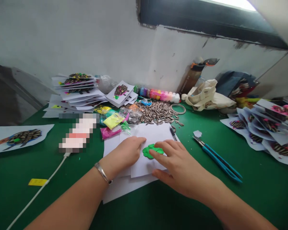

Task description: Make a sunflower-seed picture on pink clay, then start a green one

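A flat, lobed patch of green modelling clay (pixel 147 151) lies on a white paper sheet (pixel 140 169) in front of me. My right hand (pixel 175 164) is over it with fingers apart, the fingertips touching the clay's right side. At the clay's left, my left hand (pixel 129 153) rests on the paper with its fingers curled in and one digit pointing toward the clay. What those curled fingers may hold is hidden. More white sheets lie beneath, and a black pen (pixel 173 133) lies at the paper's upper right.
Striped sunflower seeds (pixel 158 111) are heaped behind the paper, beside clay packets (pixel 113 120) and a tape roll (pixel 178 109). A blue utility knife (pixel 218 159) lies right, its blade showing. Seed-picture cards are stacked left (pixel 79 92) and right (pixel 261 124). A white cable (pixel 42 188) crosses the left.
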The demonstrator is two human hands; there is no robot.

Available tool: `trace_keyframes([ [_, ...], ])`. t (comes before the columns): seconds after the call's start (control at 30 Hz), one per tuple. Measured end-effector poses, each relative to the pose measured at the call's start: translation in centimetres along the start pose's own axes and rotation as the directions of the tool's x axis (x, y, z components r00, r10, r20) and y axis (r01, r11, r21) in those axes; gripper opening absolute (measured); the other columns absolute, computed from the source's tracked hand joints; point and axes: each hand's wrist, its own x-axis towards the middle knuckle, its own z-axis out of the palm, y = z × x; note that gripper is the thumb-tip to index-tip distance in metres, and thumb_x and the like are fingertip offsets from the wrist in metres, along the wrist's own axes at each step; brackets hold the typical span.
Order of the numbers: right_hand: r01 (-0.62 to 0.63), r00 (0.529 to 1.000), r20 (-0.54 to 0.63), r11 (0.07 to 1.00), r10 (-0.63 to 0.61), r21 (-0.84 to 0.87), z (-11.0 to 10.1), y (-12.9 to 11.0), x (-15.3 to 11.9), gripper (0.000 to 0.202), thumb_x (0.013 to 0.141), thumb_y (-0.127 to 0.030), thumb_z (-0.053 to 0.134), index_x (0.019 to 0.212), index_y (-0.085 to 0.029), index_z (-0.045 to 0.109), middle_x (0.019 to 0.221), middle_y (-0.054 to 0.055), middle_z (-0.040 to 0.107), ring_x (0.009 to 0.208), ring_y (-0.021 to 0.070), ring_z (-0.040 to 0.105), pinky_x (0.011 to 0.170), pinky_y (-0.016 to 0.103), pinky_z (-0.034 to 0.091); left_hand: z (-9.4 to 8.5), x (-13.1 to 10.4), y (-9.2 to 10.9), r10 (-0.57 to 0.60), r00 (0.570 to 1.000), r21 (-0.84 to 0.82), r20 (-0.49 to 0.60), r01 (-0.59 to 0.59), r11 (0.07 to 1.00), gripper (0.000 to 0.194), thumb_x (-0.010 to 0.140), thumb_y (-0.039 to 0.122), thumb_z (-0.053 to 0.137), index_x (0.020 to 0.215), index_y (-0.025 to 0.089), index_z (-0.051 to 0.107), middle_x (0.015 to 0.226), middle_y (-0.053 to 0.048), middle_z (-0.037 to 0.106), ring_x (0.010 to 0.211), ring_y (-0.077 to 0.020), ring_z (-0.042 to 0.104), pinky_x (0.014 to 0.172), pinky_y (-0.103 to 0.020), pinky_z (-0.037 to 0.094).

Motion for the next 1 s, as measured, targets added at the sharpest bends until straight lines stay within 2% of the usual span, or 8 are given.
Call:
trace_keyframes([
  [0.13,-0.030,0.992,-0.126,0.999,0.025,-0.040,3.0,-0.1,-1.8,0.043,0.092,-0.039,0.056,0.131,-0.022,0.057,0.137,0.012,0.053,0.123,0.0329,0.044,0.101,0.052,0.037,0.3,-0.1,-0.1,0.015,1.000,0.047,0.002,-0.015,0.999,0.039,0.086,0.010,0.042,0.118,0.017,0.064,0.112,-0.011,0.070,0.103,-0.0259,0.064,0.088,-0.035,0.048],
  [0.27,-0.025,0.988,-0.155,0.999,0.019,-0.037,4.7,-0.1,-2.4,0.045,0.092,-0.041,0.055,0.132,-0.022,0.056,0.139,0.012,0.052,0.126,0.0333,0.043,0.104,0.053,0.036,0.4,-0.1,-0.2,0.021,1.000,0.057,-0.020,-0.020,0.998,0.039,0.086,0.010,0.042,0.117,0.018,0.064,0.112,-0.011,0.070,0.103,-0.0261,0.064,0.088,-0.036,0.048],
  [0.57,-0.012,0.992,-0.126,1.000,0.010,-0.011,4.8,-0.2,-2.1,0.041,0.090,-0.041,0.057,0.128,-0.025,0.060,0.141,0.010,0.052,0.129,0.0332,0.042,0.106,0.056,0.035,0.2,-0.1,-0.1,0.003,1.000,0.040,0.001,-0.003,0.999,0.037,0.088,0.011,0.041,0.116,0.018,0.064,0.111,-0.011,0.069,0.101,-0.0254,0.064,0.087,-0.036,0.049],
  [0.7,-0.023,0.989,-0.148,1.000,0.026,0.020,4.8,0.2,-1.9,0.042,0.091,-0.041,0.056,0.131,-0.026,0.058,0.146,0.011,0.046,0.133,0.0333,0.038,0.106,0.056,0.036,0.1,-0.2,0.0,-0.007,1.000,0.012,0.004,0.007,1.000,0.038,0.088,0.011,0.040,0.118,0.018,0.063,0.108,-0.010,0.070,0.099,-0.0252,0.065,0.085,-0.036,0.049],
  [0.83,-0.059,0.988,-0.143,0.998,0.057,-0.010,5.1,0.3,-1.5,0.050,0.090,-0.044,0.056,0.138,-0.028,0.052,0.150,0.010,0.041,0.137,0.0355,0.034,0.109,0.061,0.030,0.3,-0.2,-0.1,-0.002,1.000,0.017,0.007,0.002,1.000,0.037,0.089,0.012,0.041,0.118,0.019,0.063,0.108,-0.010,0.070,0.099,-0.0256,0.064,0.084,-0.036,0.049],
  [1.0,-0.032,0.995,-0.095,0.999,0.029,-0.034,5.1,-0.1,-1.5,0.045,0.092,-0.045,0.053,0.134,-0.029,0.055,0.150,0.007,0.043,0.140,0.0358,0.031,0.112,0.064,0.021,0.3,-0.2,0.0,-0.005,1.000,0.026,0.003,0.005,1.000,0.037,0.089,0.011,0.041,0.117,0.019,0.063,0.110,-0.010,0.069,0.100,-0.0245,0.064,0.085,-0.035,0.048],
])
